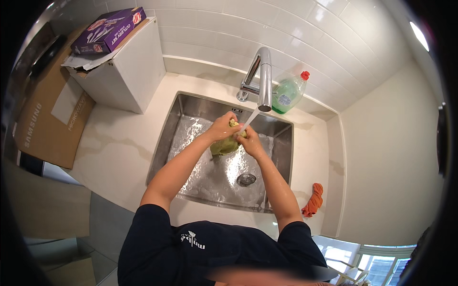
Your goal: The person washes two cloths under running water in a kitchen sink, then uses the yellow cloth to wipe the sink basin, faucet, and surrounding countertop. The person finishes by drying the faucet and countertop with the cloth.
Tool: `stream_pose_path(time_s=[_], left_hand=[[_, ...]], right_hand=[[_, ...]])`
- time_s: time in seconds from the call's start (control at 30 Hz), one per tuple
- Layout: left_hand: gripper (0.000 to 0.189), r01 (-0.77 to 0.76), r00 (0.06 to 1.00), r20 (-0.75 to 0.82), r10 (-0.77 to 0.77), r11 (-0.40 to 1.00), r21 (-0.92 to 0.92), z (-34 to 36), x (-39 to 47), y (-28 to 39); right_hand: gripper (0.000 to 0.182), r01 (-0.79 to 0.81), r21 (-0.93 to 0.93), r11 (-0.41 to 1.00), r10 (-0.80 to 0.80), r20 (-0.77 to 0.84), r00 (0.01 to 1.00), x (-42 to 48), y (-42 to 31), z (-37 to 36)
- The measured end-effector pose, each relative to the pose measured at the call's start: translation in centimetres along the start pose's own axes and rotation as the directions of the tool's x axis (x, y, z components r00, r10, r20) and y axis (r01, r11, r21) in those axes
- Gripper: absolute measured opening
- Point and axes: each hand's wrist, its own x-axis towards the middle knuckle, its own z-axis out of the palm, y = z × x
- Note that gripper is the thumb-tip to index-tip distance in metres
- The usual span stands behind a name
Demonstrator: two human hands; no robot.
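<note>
Both of my hands hold a wet yellow-green cloth (225, 146) over the stainless steel sink (214, 195). My left hand (222, 128) grips its upper left part, and my right hand (250, 141) pinches its upper right side. Water runs from the chrome faucet (264, 82) onto the cloth between my hands. The cloth's lower part hangs in a loose bulge above the wet sink floor. The drain strainer (246, 179) lies below and to the right of it.
A green dish soap bottle (288, 93) with a red cap stands right of the faucet. A twisted orange cloth (313, 200) lies on the right counter. At left are a white box (132, 68), a purple cutlery box (109, 31) on top, and a cardboard microwave box (53, 121).
</note>
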Motion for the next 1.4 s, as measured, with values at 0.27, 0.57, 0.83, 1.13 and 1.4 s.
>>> stream_pose_path(time_s=[0.27,0.57,0.83,1.13,1.4], left_hand=[[0.030,0.234,0.966,0.226,-0.127,0.806,-0.544,-4.0,-3.5,-2.3],[0.021,0.044,0.983,0.155,0.094,0.706,-0.707,-2.0,-2.3,-0.5],[0.019,-0.082,0.934,0.263,0.243,0.860,-0.504,-0.8,-1.1,6.7],[0.021,0.044,0.972,0.213,0.103,0.805,-0.591,-2.4,-1.2,1.4],[0.023,-0.036,0.972,0.187,0.146,0.869,-0.493,-2.6,-1.6,2.0]], right_hand=[[0.028,0.088,-0.336,0.938,-0.045,0.131,0.990,2.9,-7.0,-4.3],[0.037,0.115,-0.147,0.983,-0.071,0.272,0.960,2.3,-9.0,-4.3],[0.065,-0.078,0.201,0.976,0.001,0.358,0.934,0.9,-7.4,-5.2],[0.023,-0.043,-0.173,0.984,0.086,0.254,0.963,2.8,-10.8,-5.3],[0.028,-0.099,-0.028,0.995,0.103,0.218,0.970,1.5,-13.0,-5.2]])
